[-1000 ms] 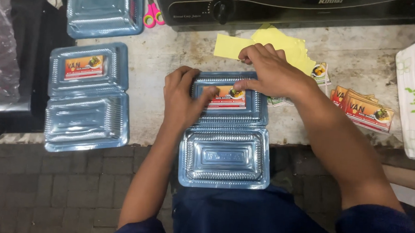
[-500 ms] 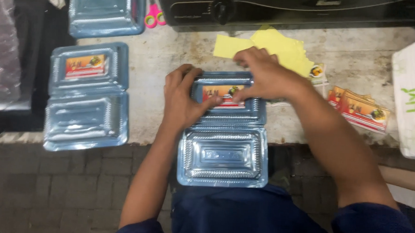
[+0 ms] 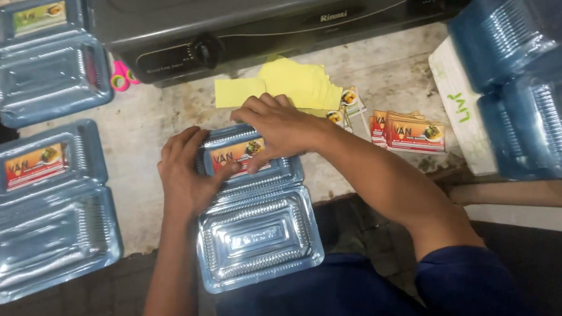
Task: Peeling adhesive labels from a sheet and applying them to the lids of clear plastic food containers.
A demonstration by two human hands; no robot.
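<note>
An open clear plastic clamshell box (image 3: 258, 239) lies in front of me, half on the counter, half over my lap. A red and orange label sticker (image 3: 234, 155) sits on its far half. My left hand (image 3: 185, 173) rests on the box's left edge with the thumb touching the label. My right hand (image 3: 279, 129) lies flat over the label's right part, fingers pressing down on it.
Two more open labelled boxes (image 3: 37, 166) (image 3: 39, 46) lie at the left. A dark gas stove (image 3: 236, 23) stands at the back. Yellow backing papers (image 3: 297, 83), a stack of labels (image 3: 411, 132), pink scissors (image 3: 121, 78) and stacked boxes (image 3: 531, 80) at the right.
The view has tilted up and to the right, so the stove and the stacked boxes at the right now show. Both hands stay on the label and box.
</note>
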